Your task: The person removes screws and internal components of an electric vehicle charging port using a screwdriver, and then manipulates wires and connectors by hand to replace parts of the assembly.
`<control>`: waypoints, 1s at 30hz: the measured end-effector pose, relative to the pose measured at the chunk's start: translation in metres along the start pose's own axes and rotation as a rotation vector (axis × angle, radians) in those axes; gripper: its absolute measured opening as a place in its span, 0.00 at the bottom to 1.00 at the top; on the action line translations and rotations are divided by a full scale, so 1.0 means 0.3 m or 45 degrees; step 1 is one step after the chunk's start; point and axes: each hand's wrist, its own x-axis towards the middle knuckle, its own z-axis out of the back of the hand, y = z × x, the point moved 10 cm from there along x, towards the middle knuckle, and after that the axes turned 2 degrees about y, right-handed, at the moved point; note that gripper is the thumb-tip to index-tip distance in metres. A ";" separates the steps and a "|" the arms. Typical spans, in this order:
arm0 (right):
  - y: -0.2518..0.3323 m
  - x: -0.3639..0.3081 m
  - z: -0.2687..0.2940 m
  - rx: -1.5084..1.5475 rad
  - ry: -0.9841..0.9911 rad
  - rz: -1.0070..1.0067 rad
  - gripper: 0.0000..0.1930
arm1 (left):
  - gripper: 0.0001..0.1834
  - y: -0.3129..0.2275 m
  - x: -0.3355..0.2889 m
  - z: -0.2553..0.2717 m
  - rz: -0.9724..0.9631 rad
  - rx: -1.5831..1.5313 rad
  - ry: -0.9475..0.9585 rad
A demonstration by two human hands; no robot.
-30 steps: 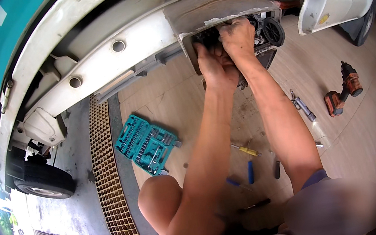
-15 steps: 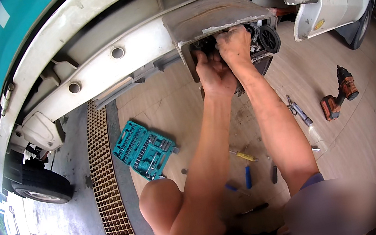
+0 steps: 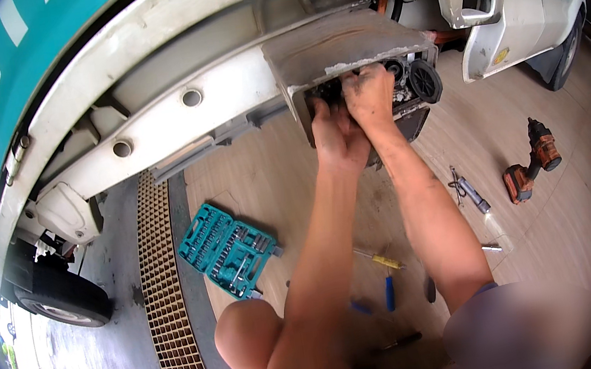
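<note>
Both my hands reach into the open front of a grey-brown metal box (image 3: 342, 38) fixed beneath the vehicle's side. My left hand (image 3: 338, 136) is palm up, its fingers curled inside the box and partly in shadow. Just right of it and pressed close, my right hand (image 3: 372, 97) has bent fingers, closed on something hidden in the dark opening. Beside the right hand, a round black cap (image 3: 424, 81) hangs open at the box's right end, next to a round socket (image 3: 396, 70). What the fingertips grip is too dark to make out.
On the floor lie a teal socket set case (image 3: 229, 249), a yellow-handled screwdriver (image 3: 383, 259), a blue-handled tool (image 3: 390, 294), a lit torch (image 3: 473, 196) and an orange-black cordless drill (image 3: 534, 162). A floor grating (image 3: 162, 281) runs at left. The vehicle's white beam (image 3: 171, 119) extends left of the box.
The whole view has shifted slightly, so the box and hands sit a little lower in the picture. My hands stay in the box opening, the right one's fingers still bent.
</note>
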 end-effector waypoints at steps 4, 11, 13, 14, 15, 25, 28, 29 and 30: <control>-0.010 -0.004 -0.012 0.131 -0.047 -0.053 0.11 | 0.32 -0.001 0.022 0.045 0.064 0.092 0.044; -0.009 -0.024 -0.015 0.286 -0.096 -0.165 0.11 | 0.39 -0.008 -0.019 0.000 0.123 0.234 0.007; -0.023 -0.023 -0.026 0.205 -0.055 -0.233 0.10 | 0.41 -0.014 0.003 -0.001 0.125 0.242 0.033; -0.028 -0.024 -0.012 0.219 -0.109 -0.272 0.10 | 0.42 -0.016 0.007 -0.014 0.084 0.253 0.059; -0.029 -0.032 -0.006 0.198 -0.144 -0.182 0.09 | 0.39 0.003 -0.007 0.009 0.167 0.234 -0.016; -0.031 -0.044 -0.066 0.105 -0.072 -0.261 0.07 | 0.42 -0.016 -0.014 -0.011 0.140 0.089 -0.008; -0.020 -0.045 -0.048 0.039 -0.084 -0.280 0.08 | 0.39 -0.021 -0.031 -0.037 0.094 0.132 -0.021; -0.022 -0.044 -0.045 0.031 -0.082 -0.264 0.08 | 0.38 -0.021 -0.032 -0.042 0.083 0.225 -0.020; -0.025 -0.042 -0.041 0.022 -0.082 -0.248 0.09 | 0.38 -0.010 -0.029 -0.047 0.090 0.204 -0.016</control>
